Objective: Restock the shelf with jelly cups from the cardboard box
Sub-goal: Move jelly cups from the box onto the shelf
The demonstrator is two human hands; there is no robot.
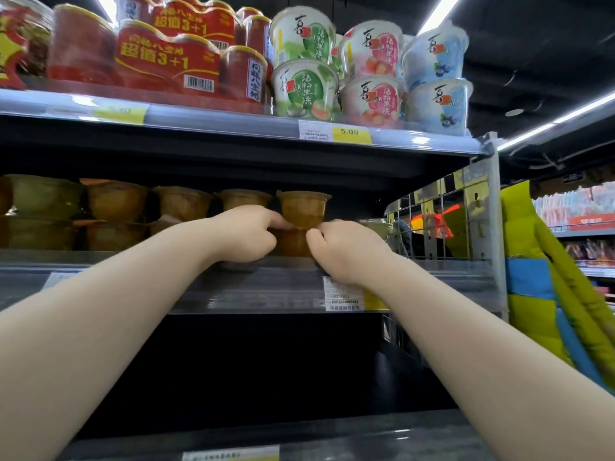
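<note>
Here, left hand (244,236) and right hand (342,249) apparently pinching the lower jelly cup (293,242), 2-high stack, middle shelf (266,287).

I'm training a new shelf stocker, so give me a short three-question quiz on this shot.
1. True or false: both hands are at the stack of two amber translucent jelly cups on the middle grey metal shelf.
2. Which colour is the rightmost pair of white printed cups on the top shelf: A green, B pink, C blue?
3. Fill in: the yellow price tag on the top shelf rail reads ____.

Key: 1 true, the left hand and right hand flank the stack, fingers at the seam between the cups. 2 C. 3 5.00.
</note>
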